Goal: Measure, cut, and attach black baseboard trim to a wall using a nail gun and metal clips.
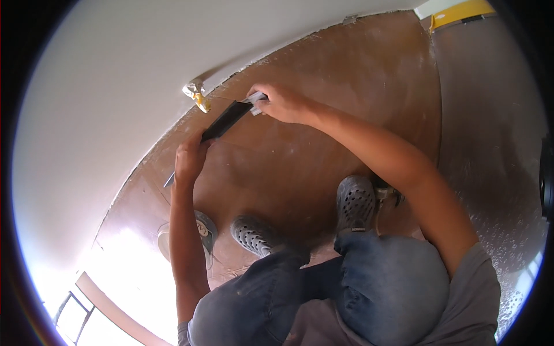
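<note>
My left hand (190,161) is closed around a long dark flat blade (229,120), which looks like a wide plastering knife. The blade slants up to the right, and a thin end of it pokes out beyond my left wrist. At its upper end, my right hand (280,104) grips a small pale grey flat piece (257,105), whose exact kind I cannot make out. That piece meets or overlaps the blade's tip. Both hands are held above the brown floor, close to the white wall.
From the white wall (121,75) sticks out a whitish wrapped fitting with a yellow end (199,98). Beside my left forearm stands a bucket (206,230). My grey clogs (355,202) rest on the brown floor (277,173). A yellow strip (461,12) lies at the far right.
</note>
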### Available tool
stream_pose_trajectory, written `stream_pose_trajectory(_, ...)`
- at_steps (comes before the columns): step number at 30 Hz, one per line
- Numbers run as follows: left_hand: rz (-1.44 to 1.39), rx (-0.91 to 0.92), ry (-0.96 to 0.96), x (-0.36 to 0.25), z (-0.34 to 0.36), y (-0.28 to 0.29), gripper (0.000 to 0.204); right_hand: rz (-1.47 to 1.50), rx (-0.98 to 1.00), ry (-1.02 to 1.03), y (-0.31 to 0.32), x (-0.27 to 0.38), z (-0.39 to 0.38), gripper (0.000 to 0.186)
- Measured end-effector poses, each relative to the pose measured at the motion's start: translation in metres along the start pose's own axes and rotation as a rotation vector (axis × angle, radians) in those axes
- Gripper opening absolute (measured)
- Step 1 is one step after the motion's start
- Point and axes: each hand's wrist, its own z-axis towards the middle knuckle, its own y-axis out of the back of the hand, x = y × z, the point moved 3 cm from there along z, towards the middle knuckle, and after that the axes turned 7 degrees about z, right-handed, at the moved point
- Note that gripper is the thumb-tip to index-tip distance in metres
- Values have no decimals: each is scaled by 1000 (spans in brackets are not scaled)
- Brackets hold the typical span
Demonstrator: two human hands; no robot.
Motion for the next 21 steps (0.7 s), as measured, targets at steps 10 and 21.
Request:
stream_pose_trajectory(10, -98, -9, -51, -21, -17, 21, 17, 102, 29, 3, 9, 56, -26, 18)
stream_pose_trajectory(21, -134, -48, -31, -30, -34, 23, 16, 280, 202, -54, 13, 73, -38, 25)
